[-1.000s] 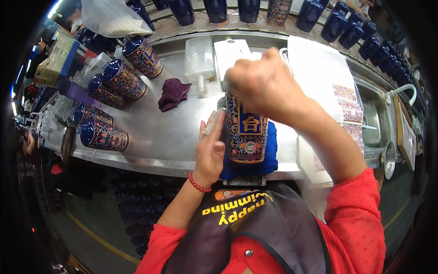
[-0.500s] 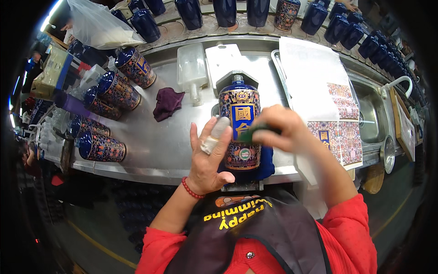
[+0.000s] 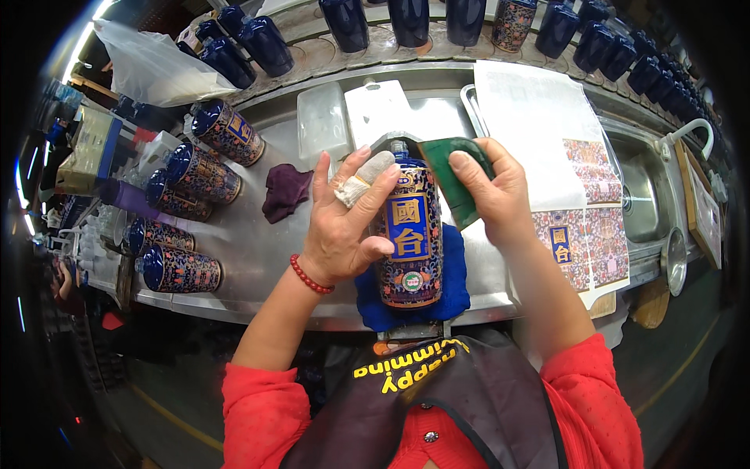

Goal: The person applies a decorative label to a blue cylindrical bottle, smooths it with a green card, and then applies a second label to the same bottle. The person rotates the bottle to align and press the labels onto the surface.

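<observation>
A dark blue bottle [image 3: 408, 270] covered in a colourful floral decal lies in front of me, its neck pointing away and resting at a metal holder. Under its near end is a blue cloth [image 3: 455, 273]. My right hand [image 3: 504, 191] grips a flat green scraper [image 3: 451, 181] beside the bottle's upper right side. My left hand [image 3: 336, 234] is spread along the bottle's left edge, fingertips at or just over its shoulder; whether they press on it I cannot tell. Pale coverings wrap one or two of its fingers.
Several decorated bottles [image 3: 183, 270] lie or lean at the left. A purple cloth [image 3: 286, 192] and a clear plastic container [image 3: 322, 117] sit nearer the middle. Printed decal sheets [image 3: 574, 242] with white paper lie at right, before a sink [image 3: 644, 207]. Plain blue bottles [image 3: 344, 27] line the far conveyor.
My right hand has lifted the scraper off the bottle's front, up and to the right. My left hand has shifted a little up and left, still spread.
</observation>
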